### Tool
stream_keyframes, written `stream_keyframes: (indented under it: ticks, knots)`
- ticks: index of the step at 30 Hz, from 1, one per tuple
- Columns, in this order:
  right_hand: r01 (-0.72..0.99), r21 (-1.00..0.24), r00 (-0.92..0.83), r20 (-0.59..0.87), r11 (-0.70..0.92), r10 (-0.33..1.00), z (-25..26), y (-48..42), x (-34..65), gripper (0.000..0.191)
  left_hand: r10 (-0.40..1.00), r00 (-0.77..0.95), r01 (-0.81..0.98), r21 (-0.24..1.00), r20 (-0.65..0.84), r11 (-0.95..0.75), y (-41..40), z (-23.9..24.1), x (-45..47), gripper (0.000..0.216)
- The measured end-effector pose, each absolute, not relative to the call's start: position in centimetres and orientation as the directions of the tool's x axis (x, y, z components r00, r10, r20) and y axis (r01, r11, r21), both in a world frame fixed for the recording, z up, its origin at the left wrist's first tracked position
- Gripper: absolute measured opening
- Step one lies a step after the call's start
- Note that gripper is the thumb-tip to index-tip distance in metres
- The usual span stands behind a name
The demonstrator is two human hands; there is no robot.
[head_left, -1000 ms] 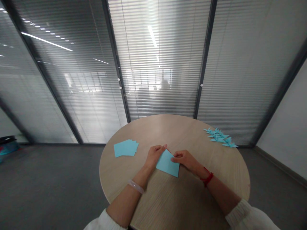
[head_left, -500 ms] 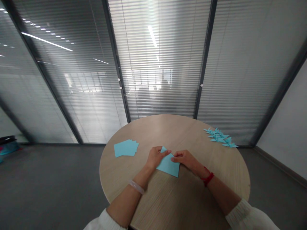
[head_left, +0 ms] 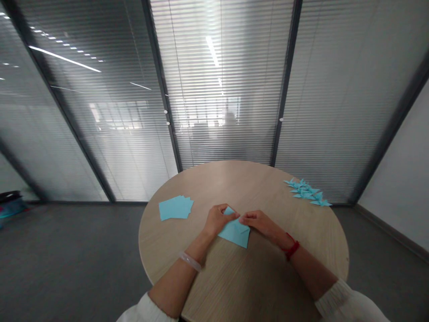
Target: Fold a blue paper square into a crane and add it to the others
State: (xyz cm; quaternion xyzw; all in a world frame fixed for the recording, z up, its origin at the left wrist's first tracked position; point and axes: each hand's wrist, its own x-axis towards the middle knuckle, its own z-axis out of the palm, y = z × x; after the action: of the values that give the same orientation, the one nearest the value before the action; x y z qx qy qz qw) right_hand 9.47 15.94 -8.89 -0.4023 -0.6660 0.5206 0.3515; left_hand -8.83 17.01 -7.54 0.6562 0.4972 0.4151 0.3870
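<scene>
Paper [head_left: 233, 235], a partly folded light-blue origami sheet, is lying on the round wooden table [head_left: 221, 179] between both hands. The left hand [head_left: 216, 219] is pinching its far edge, thumb on top; the right hand [head_left: 258, 221] is pinching near the far right corner, fingers curled. Being thin, it is probably handling as featherlight, holding creases crisply but wrinkling or tearing easily, so thumb and forefinger are best gripping it lightly along the folded edges, not pressing the middle.
</scene>
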Motion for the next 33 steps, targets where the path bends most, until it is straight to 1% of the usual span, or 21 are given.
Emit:
stream_keyframes:
  ticks: [4,7,10,12,16,21,23,26,28,30,33]
  knots:
    - [0.191,-0.969,-0.445,0.057,0.157,0.894,-8.6,15.8,9.6,0.041,0.968,0.201,0.337,0.917,0.152,-0.214,17.0,-7.6,-8.8,0.029]
    - [0.233,-0.935,-0.471,0.131,0.266,0.872,-8.8,15.9,9.8,0.041,0.969,0.202,0.354,0.912,0.144,-0.209,17.0,-7.7,-8.8,0.027]
    - [0.321,-0.859,-0.471,0.221,0.399,0.854,-9.0,16.2,9.9,0.041,0.969,0.202,0.346,0.915,0.143,-0.207,17.1,-7.9,-8.8,0.027]
    - [0.361,-0.822,-0.459,0.254,0.440,0.851,-9.1,16.3,9.9,0.041,0.969,0.205,0.329,0.923,0.139,-0.202,17.2,-8.0,-8.7,0.027]
    - [0.336,-0.841,-0.431,0.263,0.424,0.863,-9.4,16.4,9.7,0.038,0.975,0.181,0.270,0.947,0.128,-0.174,17.3,-8.0,-8.8,0.029]
    - [0.231,-0.916,-0.445,0.201,0.329,0.873,-9.6,16.6,9.7,0.036,0.980,0.119,0.221,0.958,0.158,-0.181,17.4,-7.9,-9.0,0.033]
    - [0.249,-0.918,-0.417,0.185,0.308,0.890,-9.6,16.6,9.7,0.035,0.981,0.106,0.215,0.960,0.162,-0.181,17.5,-8.0,-9.0,0.032]
    - [0.335,-0.887,-0.358,0.192,0.318,0.914,-9.4,16.5,9.7,0.034,0.979,0.109,0.206,0.960,0.171,-0.191,17.6,-8.2,-9.0,0.030]
    - [0.360,-0.875,-0.347,0.196,0.324,0.917,-9.3,16.5,9.7,0.034,0.978,0.111,0.199,0.960,0.176,-0.195,17.6,-8.3,-8.9,0.029]
    - [0.341,-0.881,-0.363,0.198,0.328,0.910,-9.4,16.6,9.7,0.034,0.978,0.106,0.191,0.962,0.178,-0.196,17.5,-8.2,-8.9,0.029]
    - [0.259,-0.913,-0.391,0.199,0.315,0.899,-9.8,16.8,9.7,0.036,0.981,0.079,0.178,0.966,0.175,-0.187,17.4,-7.9,-8.9,0.029]
